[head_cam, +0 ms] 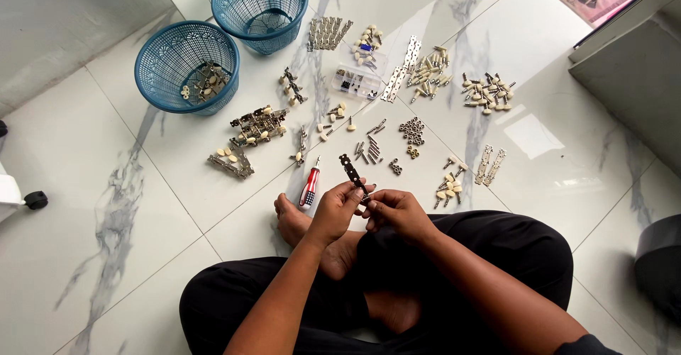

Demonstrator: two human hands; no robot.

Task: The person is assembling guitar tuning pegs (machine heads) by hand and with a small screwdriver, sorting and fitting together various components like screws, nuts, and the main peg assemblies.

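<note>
Two blue mesh baskets stand at the far left of the marble floor: the nearer basket has a few finished tuner sets lying in it, the farther basket looks empty. To their right lie about three clusters of assembled tuner strips with cream buttons, then one small screwdriver with a striped handle just beside the bare foot. At the centre the left hand pinches one dark metal plate by its lower end, fingers closed narrowly on it, while the right hand closes its fingertips on something tiny at the same spot, too small to name. My worry is that this small part slips from the fingertips, since the grip is only at the tips, and bounces across the hard floor into the loose piles. Further right lie one clear parts box, a pile of small gears too many to count, two heaps of cream-headed pegs, and two bare plates.
</note>
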